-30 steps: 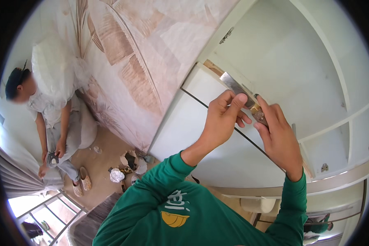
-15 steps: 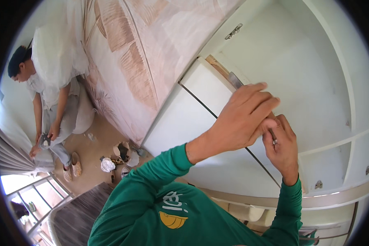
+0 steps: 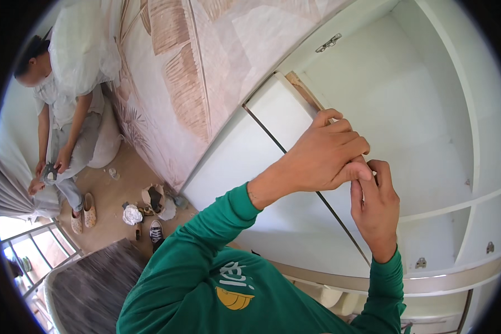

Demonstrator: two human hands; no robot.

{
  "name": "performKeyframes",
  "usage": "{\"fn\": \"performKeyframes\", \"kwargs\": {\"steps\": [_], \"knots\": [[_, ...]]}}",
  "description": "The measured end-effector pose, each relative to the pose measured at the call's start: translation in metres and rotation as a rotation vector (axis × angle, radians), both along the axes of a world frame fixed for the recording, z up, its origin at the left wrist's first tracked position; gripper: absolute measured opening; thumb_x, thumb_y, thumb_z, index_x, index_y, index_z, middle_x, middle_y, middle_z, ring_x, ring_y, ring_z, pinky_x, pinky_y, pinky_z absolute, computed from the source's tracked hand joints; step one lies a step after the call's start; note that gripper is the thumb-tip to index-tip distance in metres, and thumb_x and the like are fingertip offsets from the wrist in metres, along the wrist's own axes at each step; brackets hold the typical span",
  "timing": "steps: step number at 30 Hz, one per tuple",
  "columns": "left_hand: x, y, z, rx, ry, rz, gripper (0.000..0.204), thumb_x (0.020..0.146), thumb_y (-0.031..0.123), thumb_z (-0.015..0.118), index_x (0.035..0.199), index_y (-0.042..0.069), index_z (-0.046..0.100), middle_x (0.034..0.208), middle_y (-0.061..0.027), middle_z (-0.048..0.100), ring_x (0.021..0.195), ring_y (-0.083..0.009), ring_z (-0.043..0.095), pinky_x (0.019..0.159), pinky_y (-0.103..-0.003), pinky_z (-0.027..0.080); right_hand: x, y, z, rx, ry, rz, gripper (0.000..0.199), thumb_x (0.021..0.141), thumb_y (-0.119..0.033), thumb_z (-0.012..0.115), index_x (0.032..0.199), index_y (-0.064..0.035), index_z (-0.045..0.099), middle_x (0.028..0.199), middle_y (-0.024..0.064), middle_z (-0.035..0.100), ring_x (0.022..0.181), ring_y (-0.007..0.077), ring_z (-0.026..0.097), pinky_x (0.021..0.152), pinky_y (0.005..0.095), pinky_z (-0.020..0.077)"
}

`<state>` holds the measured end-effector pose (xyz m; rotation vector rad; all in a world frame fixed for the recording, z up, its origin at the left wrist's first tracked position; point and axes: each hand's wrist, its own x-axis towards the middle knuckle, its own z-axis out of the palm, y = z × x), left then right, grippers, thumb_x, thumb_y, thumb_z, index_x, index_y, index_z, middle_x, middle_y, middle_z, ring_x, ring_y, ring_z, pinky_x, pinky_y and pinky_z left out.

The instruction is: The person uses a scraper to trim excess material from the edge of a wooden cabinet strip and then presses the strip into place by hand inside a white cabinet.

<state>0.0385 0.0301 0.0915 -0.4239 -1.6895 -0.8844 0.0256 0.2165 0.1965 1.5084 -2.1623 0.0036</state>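
My left hand is closed, fingers curled over a thin object at the rim of a white cabinet; what it grips is hidden behind the fingers. My right hand touches it from the right, thumb and fingers pinched together on something I cannot make out. A narrow wooden strip runs along the cabinet's edge and disappears under my left fingers. Below both hands lie the white door panels, parted by a dark gap. Beyond them opens the white cabinet interior.
A metal hinge is fixed inside the cabinet, with another hinge plate lower right. On the left a seated person holds a small dark object. Clogs, a crumpled white ball and an open bag lie on the floor.
Both hands have shifted slightly left relative to the view. A flat metal piece showing beyond my left fingers and a small shiny bit at my right hand are now out of sight.
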Motion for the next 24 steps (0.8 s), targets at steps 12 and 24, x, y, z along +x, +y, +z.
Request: {"fn": "performKeyframes", "kwargs": {"steps": [12, 24], "knots": [[-0.001, -0.001, -0.01, -0.062, 0.177, 0.04, 0.05, 0.111, 0.04, 0.065, 0.154, 0.014, 0.065, 0.126, -0.003, 0.07, 0.121, -0.0247, 0.062, 0.128, -0.059, 0.033, 0.014, 0.003, 0.029, -0.244, -0.925, -0.056, 0.045, 0.11, -0.006, 0.066, 0.153, 0.0029, 0.057, 0.117, 0.013, 0.068, 0.095, 0.0185, 0.066, 0.077, 0.0351, 0.0566], [0.004, -0.008, -0.013, -0.082, 0.031, 0.206, 0.062, 0.092, 0.018, 0.085, 0.151, 0.009, 0.067, 0.142, -0.0096, 0.066, 0.143, -0.0349, 0.06, 0.127, -0.062, 0.045, -0.025, -0.001, 0.006, -0.007, -0.151, 0.134, 0.061, 0.102, -0.002, 0.076, 0.16, -0.0118, 0.062, 0.115, 0.0107, 0.063, 0.083, 0.0263, 0.07, 0.068, 0.0393, 0.0601]]}}
